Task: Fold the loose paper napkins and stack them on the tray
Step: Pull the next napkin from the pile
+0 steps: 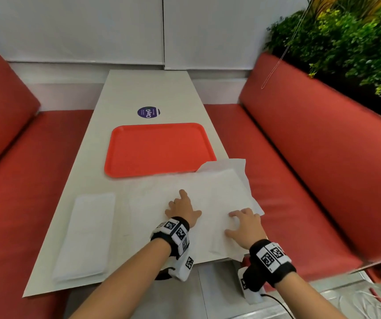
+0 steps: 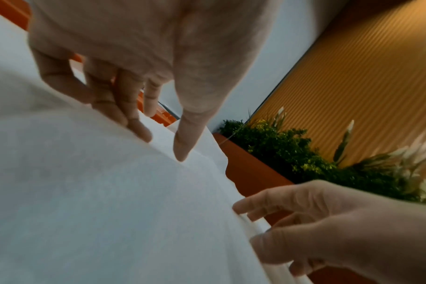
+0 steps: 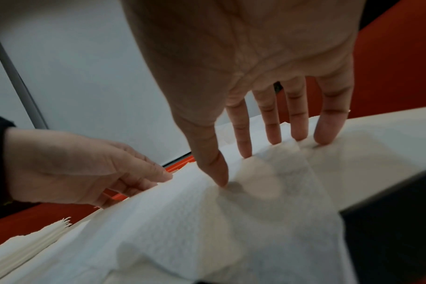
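Loose white paper napkins (image 1: 210, 194) lie spread over the table's near right corner, one corner overlapping the red tray (image 1: 157, 148), which holds nothing else. My left hand (image 1: 182, 207) presses its fingertips (image 2: 139, 130) down on the middle of the napkin sheet (image 2: 110, 192). My right hand (image 1: 242, 223) presses straight fingers (image 3: 326, 134) and thumb on the rumpled napkin (image 3: 182, 221) near the right edge. A flat stack of folded napkins (image 1: 86, 231) rests at the near left of the table.
Red padded benches (image 1: 299, 169) flank the narrow white table (image 1: 138, 93). A purple round sticker (image 1: 148, 112) sits beyond the tray. Green plants (image 1: 345, 49) stand behind the right bench. The loose napkins overhang the table's right and near edges.
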`<state>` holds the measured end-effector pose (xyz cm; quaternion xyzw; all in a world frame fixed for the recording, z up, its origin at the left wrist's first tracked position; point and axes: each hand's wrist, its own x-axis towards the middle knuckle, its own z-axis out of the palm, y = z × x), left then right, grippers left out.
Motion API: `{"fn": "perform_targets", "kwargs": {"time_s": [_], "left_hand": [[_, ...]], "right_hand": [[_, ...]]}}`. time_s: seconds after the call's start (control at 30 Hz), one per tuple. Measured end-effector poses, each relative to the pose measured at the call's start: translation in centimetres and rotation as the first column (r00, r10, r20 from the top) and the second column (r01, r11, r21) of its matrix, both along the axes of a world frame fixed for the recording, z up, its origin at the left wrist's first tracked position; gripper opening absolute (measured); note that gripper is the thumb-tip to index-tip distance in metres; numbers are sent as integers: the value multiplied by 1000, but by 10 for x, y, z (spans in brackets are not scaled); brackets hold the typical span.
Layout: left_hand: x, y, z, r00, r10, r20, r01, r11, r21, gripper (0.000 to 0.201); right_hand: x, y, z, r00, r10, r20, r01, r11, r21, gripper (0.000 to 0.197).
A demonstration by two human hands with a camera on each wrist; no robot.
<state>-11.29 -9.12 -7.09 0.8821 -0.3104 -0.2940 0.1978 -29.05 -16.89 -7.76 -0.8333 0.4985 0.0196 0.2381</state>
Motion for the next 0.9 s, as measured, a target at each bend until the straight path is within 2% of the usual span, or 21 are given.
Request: {"fn": "perform_targets", "kwargs": {"time_s": [0.1, 0.27, 0.33, 0.4, 0.5, 0.57, 0.73, 0.8, 0.9], "left_hand": [[1, -2, 3, 994, 54, -97, -62, 994, -85, 70], [-2, -6, 9, 976, 96, -197, -109, 992, -59, 76], [-7, -8, 8, 981, 89, -172, -98, 994, -46, 77], [-13, -8, 6, 994, 63, -90, -61, 998, 27, 79], [-19, -9, 6, 998, 46, 52, -53, 987, 151, 94], [-19, -10, 6, 996, 52, 71, -63, 984, 165, 97], [-15, -10, 10, 1000, 17, 7, -18, 990, 142, 69], [-12, -10, 11, 998, 23, -61, -20, 998, 53, 64], [-9, -7, 22, 981, 20, -192, -50, 987, -151, 39]], "right_hand": [[-2, 0, 1, 1000, 17, -7, -17, 1000, -7, 54], [-4, 1, 2, 999, 34, -30, -34, 999, -24, 56], [-4, 2, 2, 999, 35, -31, -36, 999, -34, 57], [-5, 4, 1, 999, 27, -18, -28, 999, -41, 58], [-7, 4, 0, 1000, 0, 29, 2, 999, -40, 58], [-9, 4, -2, 996, -31, 80, 33, 999, -24, 58], [-10, 1, -2, 994, -41, 105, 42, 999, -12, 56], [-11, -1, -1, 994, -40, 100, 41, 999, -3, 55], [-13, -4, 3, 995, -27, 99, 23, 999, 38, 54]]}}
